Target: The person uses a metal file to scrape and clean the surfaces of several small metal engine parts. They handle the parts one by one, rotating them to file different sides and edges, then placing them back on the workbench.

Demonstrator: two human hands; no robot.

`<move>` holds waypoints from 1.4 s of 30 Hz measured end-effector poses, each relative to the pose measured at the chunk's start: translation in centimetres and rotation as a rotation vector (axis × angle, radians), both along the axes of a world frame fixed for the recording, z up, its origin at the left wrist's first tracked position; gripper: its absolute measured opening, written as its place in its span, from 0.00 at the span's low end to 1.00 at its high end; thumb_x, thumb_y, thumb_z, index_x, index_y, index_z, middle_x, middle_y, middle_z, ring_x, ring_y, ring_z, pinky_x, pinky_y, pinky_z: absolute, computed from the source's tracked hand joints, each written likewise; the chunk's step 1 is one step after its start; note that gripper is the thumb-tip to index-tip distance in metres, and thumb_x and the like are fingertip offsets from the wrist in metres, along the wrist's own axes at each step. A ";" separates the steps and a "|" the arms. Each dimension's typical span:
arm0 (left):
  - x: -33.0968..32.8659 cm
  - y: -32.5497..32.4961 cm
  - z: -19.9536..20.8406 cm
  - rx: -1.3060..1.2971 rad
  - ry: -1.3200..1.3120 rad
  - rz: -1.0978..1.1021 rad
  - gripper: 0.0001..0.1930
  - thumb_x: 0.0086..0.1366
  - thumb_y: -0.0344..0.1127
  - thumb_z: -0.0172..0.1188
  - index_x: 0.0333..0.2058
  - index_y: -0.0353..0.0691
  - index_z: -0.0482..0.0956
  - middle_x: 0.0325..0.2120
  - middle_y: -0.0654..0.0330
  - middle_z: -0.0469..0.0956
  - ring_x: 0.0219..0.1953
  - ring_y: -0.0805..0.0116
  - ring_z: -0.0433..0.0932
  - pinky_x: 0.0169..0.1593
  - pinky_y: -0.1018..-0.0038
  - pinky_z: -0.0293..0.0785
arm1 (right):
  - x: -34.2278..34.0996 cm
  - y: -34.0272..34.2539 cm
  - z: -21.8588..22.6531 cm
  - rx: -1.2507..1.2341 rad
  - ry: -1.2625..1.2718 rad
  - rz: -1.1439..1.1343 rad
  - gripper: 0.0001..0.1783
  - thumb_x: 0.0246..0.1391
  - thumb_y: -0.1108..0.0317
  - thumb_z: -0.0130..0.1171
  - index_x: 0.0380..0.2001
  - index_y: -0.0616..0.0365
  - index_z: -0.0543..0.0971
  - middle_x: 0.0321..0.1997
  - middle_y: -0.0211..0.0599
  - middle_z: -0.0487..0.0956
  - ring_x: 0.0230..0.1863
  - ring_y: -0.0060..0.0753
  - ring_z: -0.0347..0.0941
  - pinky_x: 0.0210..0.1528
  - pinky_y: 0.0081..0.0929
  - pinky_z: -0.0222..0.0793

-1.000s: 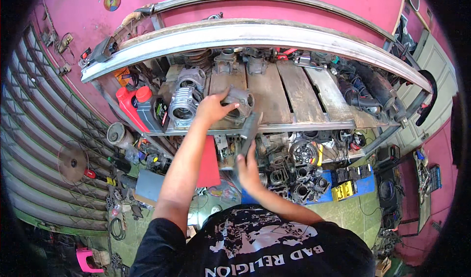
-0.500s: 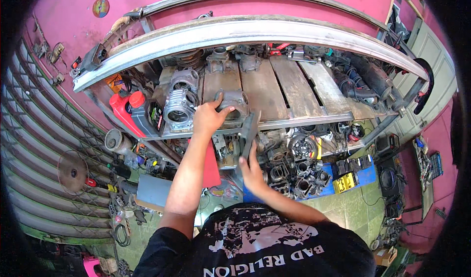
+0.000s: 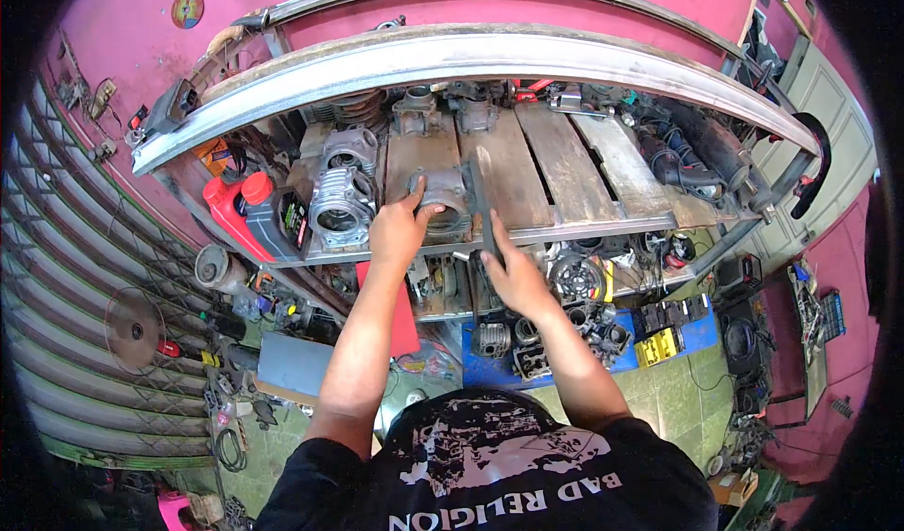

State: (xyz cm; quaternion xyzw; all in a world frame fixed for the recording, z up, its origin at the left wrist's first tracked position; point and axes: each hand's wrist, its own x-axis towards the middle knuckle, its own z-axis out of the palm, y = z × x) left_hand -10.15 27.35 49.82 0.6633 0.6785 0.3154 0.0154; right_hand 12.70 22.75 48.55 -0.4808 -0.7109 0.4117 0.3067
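Hands, two, bare. Left hand (image 3: 397, 234), one: its grip is partly closed, thumb and fingers set apart over the near left side of the metal casting. Right hand (image 3: 520, 277), one: its grip is closed about the near end of the dark flat bar, fingers along its right side.

Metal casting (image 3: 446, 192), one, grey, with a round opening toward the person; stands near the front edge of the planked shelf (image 3: 576, 181), left of its middle. Dark flat bar (image 3: 482, 201), one, long and narrow, lengthwise at the casting's right side; whether the two touch cannot be told.

Finned castings, two, left of the left hand: front one (image 3: 341, 203), rear one (image 3: 350, 147) directly behind it. Rear castings, two, side by side near the back: left (image 3: 415, 112), right (image 3: 475, 109).

Bottles, two, at the shelf's left end: red bottle (image 3: 224, 213), one; dark bottle (image 3: 275, 220), one, red-capped.

Below the shelf: red panel (image 3: 403, 324), one; grey panel (image 3: 287, 362), one; blue sheet (image 3: 480, 371), one, bearing metal parts too crowded to count and one yellow part (image 3: 662, 347).

Standing fan (image 3: 134, 331), one, far left.
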 end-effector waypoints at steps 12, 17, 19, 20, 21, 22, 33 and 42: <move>0.9 0.0 0.2 -0.030 -0.022 0.008 0.27 0.67 0.53 0.64 0.63 0.59 0.77 0.39 0.47 0.84 0.39 0.39 0.82 0.40 0.48 0.77 | 0.2 6.9 -3.6 0.486 0.146 -0.004 0.38 0.70 0.65 0.52 0.78 0.54 0.51 0.69 0.67 0.70 0.70 0.58 0.68 0.70 0.37 0.63; 0.1 -0.2 -0.9 0.010 -0.021 0.044 0.26 0.67 0.53 0.63 0.63 0.59 0.77 0.38 0.47 0.84 0.39 0.39 0.82 0.39 0.49 0.77 | 0.5 -1.3 -1.2 0.054 0.055 0.028 0.40 0.70 0.71 0.52 0.79 0.57 0.47 0.78 0.62 0.58 0.79 0.46 0.54 0.76 0.32 0.50; 0.1 0.1 -1.4 0.041 -0.026 0.035 0.26 0.68 0.52 0.63 0.64 0.59 0.77 0.38 0.47 0.84 0.39 0.40 0.82 0.39 0.49 0.77 | 1.4 -4.8 -1.6 0.065 0.076 0.037 0.42 0.69 0.71 0.52 0.79 0.55 0.46 0.77 0.64 0.59 0.78 0.50 0.56 0.76 0.33 0.52; 0.4 0.2 -1.3 0.054 -0.033 0.023 0.27 0.68 0.52 0.63 0.64 0.58 0.77 0.38 0.47 0.84 0.39 0.40 0.82 0.39 0.49 0.77 | 1.6 -4.9 -2.8 0.179 0.022 0.009 0.43 0.69 0.67 0.53 0.79 0.51 0.45 0.67 0.68 0.67 0.68 0.60 0.66 0.68 0.40 0.62; 0.6 0.1 -1.2 0.064 -0.038 0.016 0.27 0.68 0.52 0.63 0.64 0.57 0.77 0.38 0.47 0.84 0.39 0.40 0.83 0.39 0.49 0.77 | 1.5 -5.0 -3.6 0.291 -0.034 -0.024 0.44 0.69 0.62 0.53 0.80 0.46 0.43 0.57 0.73 0.76 0.58 0.70 0.76 0.61 0.48 0.71; 0.7 0.0 -1.2 0.075 -0.043 0.012 0.27 0.68 0.52 0.63 0.64 0.57 0.77 0.38 0.47 0.84 0.39 0.41 0.83 0.39 0.49 0.77 | 1.1 -4.5 -4.0 0.272 0.012 -0.054 0.43 0.69 0.63 0.53 0.79 0.47 0.45 0.56 0.73 0.77 0.57 0.70 0.76 0.61 0.47 0.71; 3.0 -2.7 0.4 -0.125 0.109 0.086 0.30 0.67 0.39 0.63 0.66 0.41 0.71 0.31 0.41 0.85 0.34 0.40 0.85 0.40 0.48 0.82 | -3.4 1.8 -7.2 0.244 0.196 -0.114 0.40 0.71 0.64 0.51 0.78 0.61 0.46 0.70 0.69 0.68 0.67 0.56 0.73 0.67 0.37 0.66; -0.7 -1.3 4.4 -0.073 0.283 -0.003 0.33 0.55 0.46 0.75 0.61 0.51 0.78 0.38 0.44 0.85 0.44 0.47 0.85 0.46 0.54 0.81 | -3.7 2.7 -8.1 0.095 0.279 -0.091 0.43 0.72 0.63 0.51 0.78 0.60 0.42 0.69 0.66 0.71 0.67 0.50 0.72 0.67 0.32 0.64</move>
